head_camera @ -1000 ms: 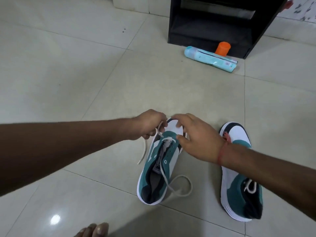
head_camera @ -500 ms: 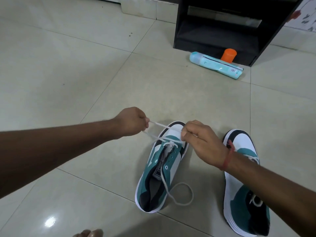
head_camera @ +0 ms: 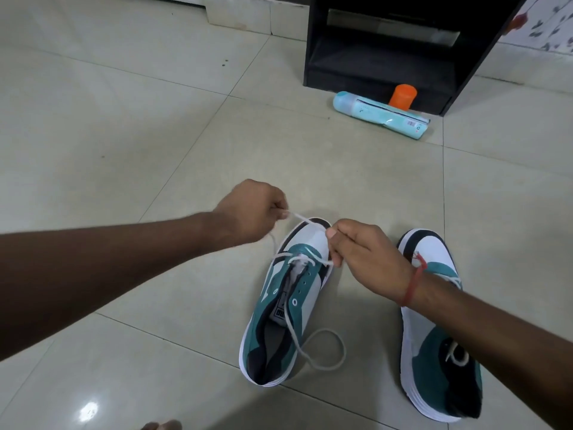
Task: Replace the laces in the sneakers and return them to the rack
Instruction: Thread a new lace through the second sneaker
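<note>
While the left hand [head_camera: 251, 209] pinches one end of the white lace [head_camera: 298, 217] between curled fingers just above the toe of the near sneaker [head_camera: 288, 305], the right hand [head_camera: 369, 259] pinches the same lace beside the lowest eyelets, fingers curled round it. The lace runs taut between the two hands, crosses the front eyelets, and its other end trails out of the shoe in a loose loop on the floor [head_camera: 155, 135]. A red thread [head_camera: 414, 283] circles the right wrist. The second sneaker [head_camera: 434, 330] stands just to the right, partly under that forearm, toe pointing away. Further off, the black rack [head_camera: 387, 48] stands on the tiles, with a light-blue bottle [head_camera: 378, 117] lying before it and an orange cup [head_camera: 402, 95] behind the bottle.
</note>
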